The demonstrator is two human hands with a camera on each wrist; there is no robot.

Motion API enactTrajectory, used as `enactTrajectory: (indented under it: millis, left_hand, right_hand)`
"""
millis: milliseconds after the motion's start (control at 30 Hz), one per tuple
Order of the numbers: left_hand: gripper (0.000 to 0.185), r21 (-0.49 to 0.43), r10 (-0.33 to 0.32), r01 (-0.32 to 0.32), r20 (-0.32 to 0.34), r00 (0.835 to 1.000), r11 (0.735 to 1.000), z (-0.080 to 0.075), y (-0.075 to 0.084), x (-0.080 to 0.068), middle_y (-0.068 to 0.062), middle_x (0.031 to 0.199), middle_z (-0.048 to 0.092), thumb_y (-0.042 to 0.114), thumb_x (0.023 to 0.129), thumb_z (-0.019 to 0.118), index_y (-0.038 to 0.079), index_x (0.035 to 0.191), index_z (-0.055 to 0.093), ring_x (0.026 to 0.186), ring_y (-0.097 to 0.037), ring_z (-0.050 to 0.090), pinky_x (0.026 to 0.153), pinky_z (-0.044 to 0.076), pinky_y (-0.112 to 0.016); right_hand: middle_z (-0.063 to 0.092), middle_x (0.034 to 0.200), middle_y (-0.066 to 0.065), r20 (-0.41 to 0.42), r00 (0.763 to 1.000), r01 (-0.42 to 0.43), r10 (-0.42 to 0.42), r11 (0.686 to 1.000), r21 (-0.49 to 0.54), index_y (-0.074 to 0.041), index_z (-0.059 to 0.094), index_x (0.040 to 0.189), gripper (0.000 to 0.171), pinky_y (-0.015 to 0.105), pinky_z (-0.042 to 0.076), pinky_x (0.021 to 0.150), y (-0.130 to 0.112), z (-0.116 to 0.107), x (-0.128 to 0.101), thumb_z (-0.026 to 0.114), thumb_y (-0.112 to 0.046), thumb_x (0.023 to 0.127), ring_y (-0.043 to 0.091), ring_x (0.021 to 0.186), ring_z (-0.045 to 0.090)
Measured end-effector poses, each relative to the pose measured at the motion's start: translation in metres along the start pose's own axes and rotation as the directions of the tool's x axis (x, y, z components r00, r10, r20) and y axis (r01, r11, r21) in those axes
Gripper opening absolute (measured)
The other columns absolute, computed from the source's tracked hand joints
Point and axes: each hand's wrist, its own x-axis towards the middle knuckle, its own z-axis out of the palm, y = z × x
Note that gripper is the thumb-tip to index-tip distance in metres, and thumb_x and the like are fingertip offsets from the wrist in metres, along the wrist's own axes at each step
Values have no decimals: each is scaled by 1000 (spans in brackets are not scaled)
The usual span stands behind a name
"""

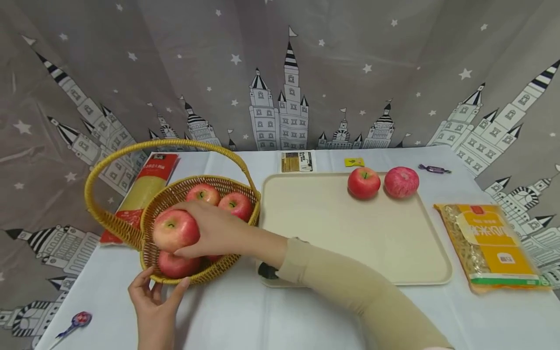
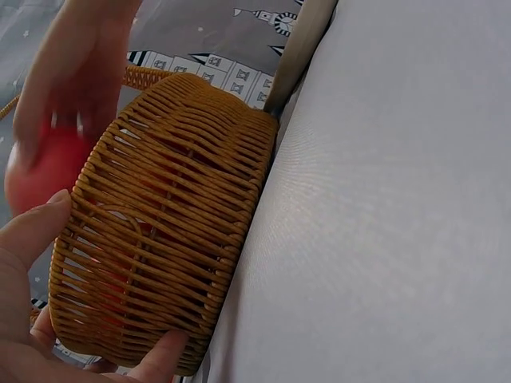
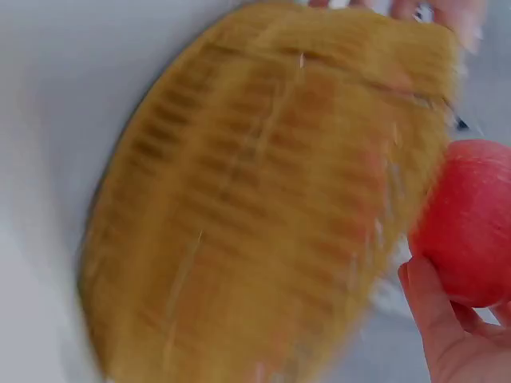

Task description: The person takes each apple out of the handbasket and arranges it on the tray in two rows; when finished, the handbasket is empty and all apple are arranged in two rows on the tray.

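**Apple lifted at the basket's near rim**

I see my right hand (image 1: 210,228) wrapped around an apple (image 1: 175,229), held just above the wicker basket (image 1: 238,265) at its left front rim. My left hand (image 1: 153,304) braces the basket's near wall, fingers spread. The apple is round (no long axis); its stem faces up. The tray (image 1: 350,233) lies to the right on the worktop (image 1: 227,316).

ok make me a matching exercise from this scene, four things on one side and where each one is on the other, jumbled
Things:
1. right hand
2. left hand
3. two apples
4. yellow packet

Places:
A. on the far part of the beige tray
B. on the table right of the tray
C. holding an apple over the basket
D. at the basket's near wall

Pairs: 1-C, 2-D, 3-A, 4-B
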Motion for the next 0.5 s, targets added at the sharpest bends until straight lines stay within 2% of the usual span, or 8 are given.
enactTrajectory:
  millis: [100,200,300,367,500]
  left_hand:
    - [76,21,5,-5,8,1000,1000,0,1,0,1,150,10,4,87,70,26,138,17,139,-21,16,92,40,-9]
    - [77,40,-2,2,8,1000,999,-1,2,1,2,151,9,6,87,71,27,138,17,140,-20,16,101,37,-16]
    - [77,37,-7,6,10,1000,999,-1,2,2,2,152,7,7,87,71,28,137,17,141,-18,15,106,34,-19]
    - [77,22,-5,5,8,1000,1000,-2,2,2,2,153,7,7,87,71,28,137,17,141,-17,15,106,34,-19]
    - [76,1,3,-3,3,1000,1000,0,-1,0,1,151,9,5,87,71,27,137,18,140,-18,16,106,34,-19]
  right_hand:
    - [50,127,-6,-92,996,-15,20,998,62,-17,44,139,76,18,45,88,19,-31,-36,79,-40,75,3,109,48]
    - [52,126,-3,-205,975,-64,85,992,107,-15,45,136,77,25,47,91,45,-60,-70,83,-34,73,8,110,51]
    - [50,131,3,-277,937,-184,211,975,122,-12,41,140,83,33,48,95,79,-84,-97,85,-30,72,15,114,52]
    - [49,133,8,-303,908,-272,288,958,95,-10,39,142,85,39,47,96,105,-96,-109,84,-29,72,21,117,50]
    - [47,132,13,-315,848,-432,427,900,57,-6,38,143,85,43,45,99,152,-107,-125,83,-32,75,27,118,47]
